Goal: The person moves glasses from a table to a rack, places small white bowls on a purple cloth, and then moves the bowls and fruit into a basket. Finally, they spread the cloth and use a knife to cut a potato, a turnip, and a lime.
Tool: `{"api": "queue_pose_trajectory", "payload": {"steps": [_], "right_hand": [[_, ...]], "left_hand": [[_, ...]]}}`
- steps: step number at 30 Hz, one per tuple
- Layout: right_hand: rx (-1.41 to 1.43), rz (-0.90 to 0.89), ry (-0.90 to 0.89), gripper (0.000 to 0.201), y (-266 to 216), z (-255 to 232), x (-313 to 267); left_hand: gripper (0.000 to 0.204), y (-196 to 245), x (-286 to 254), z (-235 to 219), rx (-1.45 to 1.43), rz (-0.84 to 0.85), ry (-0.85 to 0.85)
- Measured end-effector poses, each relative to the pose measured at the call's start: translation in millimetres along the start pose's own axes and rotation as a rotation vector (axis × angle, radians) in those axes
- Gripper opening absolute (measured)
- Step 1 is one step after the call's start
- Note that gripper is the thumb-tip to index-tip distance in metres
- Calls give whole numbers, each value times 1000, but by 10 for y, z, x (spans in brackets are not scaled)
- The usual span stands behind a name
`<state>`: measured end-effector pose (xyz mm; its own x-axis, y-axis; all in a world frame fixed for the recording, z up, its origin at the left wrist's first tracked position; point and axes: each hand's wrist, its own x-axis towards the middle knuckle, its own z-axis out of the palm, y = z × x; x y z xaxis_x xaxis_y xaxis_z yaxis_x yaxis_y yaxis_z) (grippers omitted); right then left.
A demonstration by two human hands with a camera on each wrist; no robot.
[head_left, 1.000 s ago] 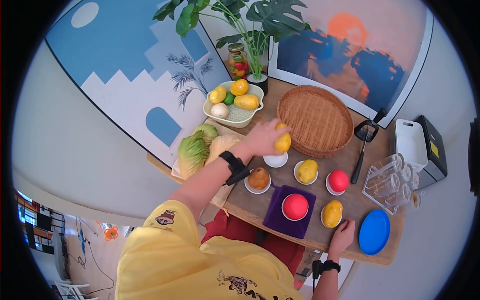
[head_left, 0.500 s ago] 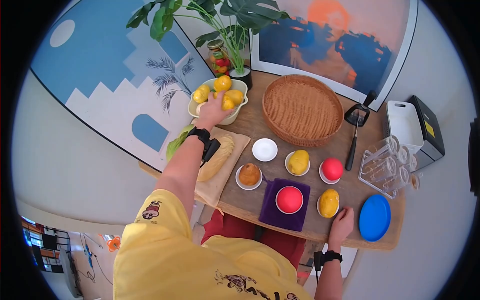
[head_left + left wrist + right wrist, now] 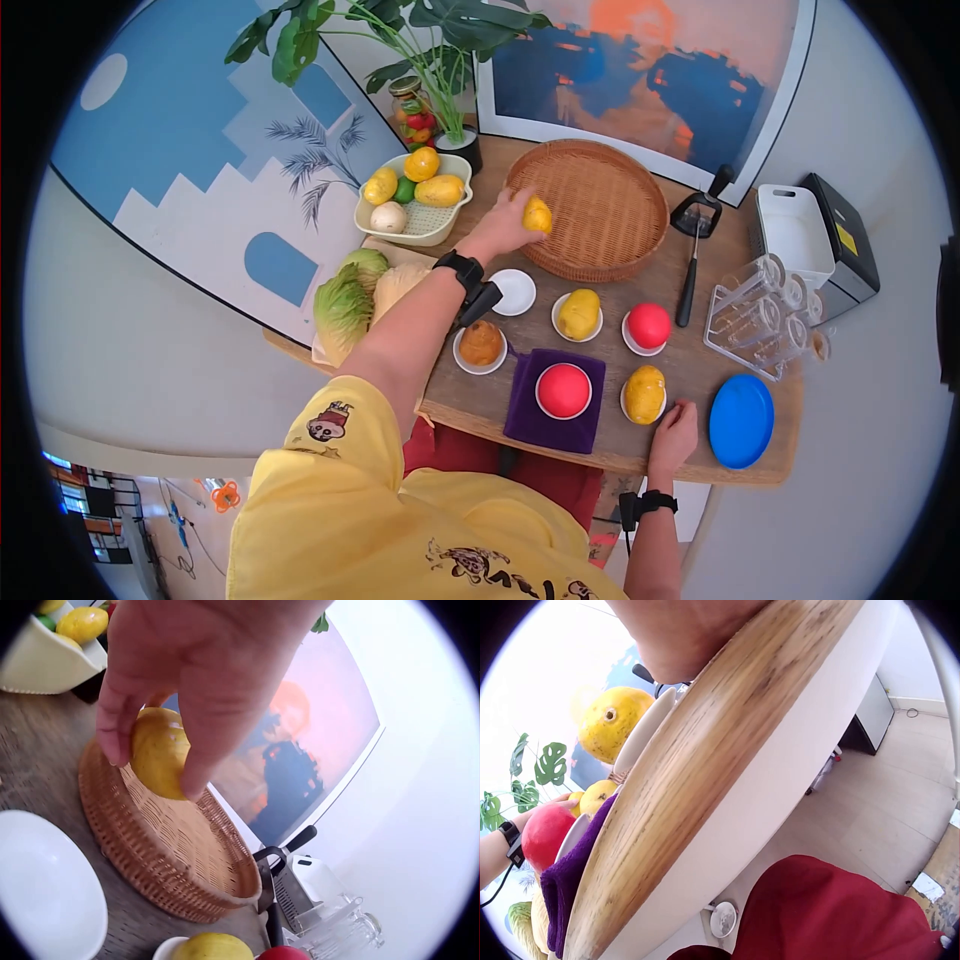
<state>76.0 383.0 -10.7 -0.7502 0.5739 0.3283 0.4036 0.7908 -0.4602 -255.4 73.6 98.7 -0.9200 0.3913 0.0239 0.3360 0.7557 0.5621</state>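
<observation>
My left hand [image 3: 500, 226] grips a yellow mango [image 3: 538, 214] between thumb and fingers, over the near-left rim of a round wicker tray [image 3: 600, 205]. In the left wrist view, the tray's woven inside shows below the mango [image 3: 159, 754]. Nearer to me is a small white dish [image 3: 514, 292]. My right hand [image 3: 675, 438] rests at the table's front edge, its fingers loosely curled and holding nothing. Beside it a second yellow mango [image 3: 645, 392] sits in a white dish. The right wrist view shows only part of that hand, at the top.
Other dishes hold a brown pear-like fruit [image 3: 481, 342], a yellow mango [image 3: 579, 314] and red balls [image 3: 650, 325], one on a purple cloth [image 3: 525, 415]. A pale basin [image 3: 432, 222] of fruit, cabbage [image 3: 343, 305], a blue plate [image 3: 742, 422] and a glass rack [image 3: 745, 350] stand around.
With the mango in it, my left hand went from near the white dish to over the basin, then right to the wicker tray's rim. My right hand stays by the table edge.
</observation>
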Motion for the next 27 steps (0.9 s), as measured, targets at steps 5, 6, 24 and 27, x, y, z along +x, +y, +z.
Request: {"api": "queue_pose_trajectory", "payload": {"steps": [5, 6, 24, 27], "right_hand": [[9, -6, -6, 9, -2, -7, 3], [11, -8, -7, 9, -1, 4, 3], [24, -1, -5, 7, -5, 6, 6], [18, 7, -9, 7, -21, -10, 9]], "left_hand": [[84, 288, -143, 32, -59, 142, 180], [83, 290, -164, 24, -33, 195, 77], [88, 727, -491, 676, 375, 592, -393], [81, 709, -496, 719, 394, 556, -433]]}}
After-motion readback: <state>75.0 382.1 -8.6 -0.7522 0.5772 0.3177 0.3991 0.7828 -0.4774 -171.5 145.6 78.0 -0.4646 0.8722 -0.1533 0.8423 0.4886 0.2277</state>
